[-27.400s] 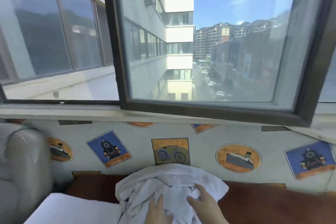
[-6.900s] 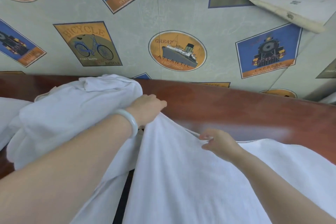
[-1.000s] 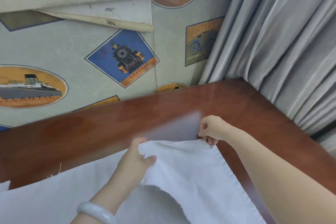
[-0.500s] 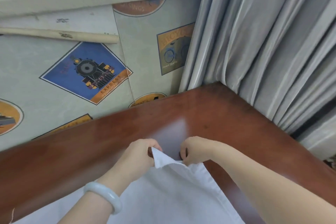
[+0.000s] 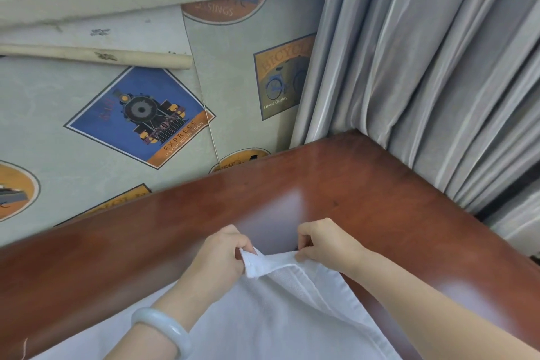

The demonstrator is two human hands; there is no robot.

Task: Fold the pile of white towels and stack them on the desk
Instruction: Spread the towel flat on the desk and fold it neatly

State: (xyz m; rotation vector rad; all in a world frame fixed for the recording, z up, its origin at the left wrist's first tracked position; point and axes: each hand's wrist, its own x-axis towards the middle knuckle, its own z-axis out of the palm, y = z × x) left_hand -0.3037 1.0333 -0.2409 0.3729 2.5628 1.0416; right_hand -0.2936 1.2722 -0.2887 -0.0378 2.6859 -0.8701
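- Near the desk's [image 5: 365, 184] right end, the white towel [image 5: 280, 316] lies spread.
- Left hand [image 5: 222, 257] pinches its far corner, fingers curled.
- Right hand [image 5: 327, 245] pinches the hem just beside, fingers curled.

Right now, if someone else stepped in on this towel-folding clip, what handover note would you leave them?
Left hand pinches a corner of the white towel.
Right hand pinches the same edge close beside it.
The rest of the towel lies spread on the desk, at the end by the curtain.
Done: the edge shows two layers at the hands, so a fold seems begun; no folded stack in view.
Left: finish this fold, stack it, then the pile, which is out of view.
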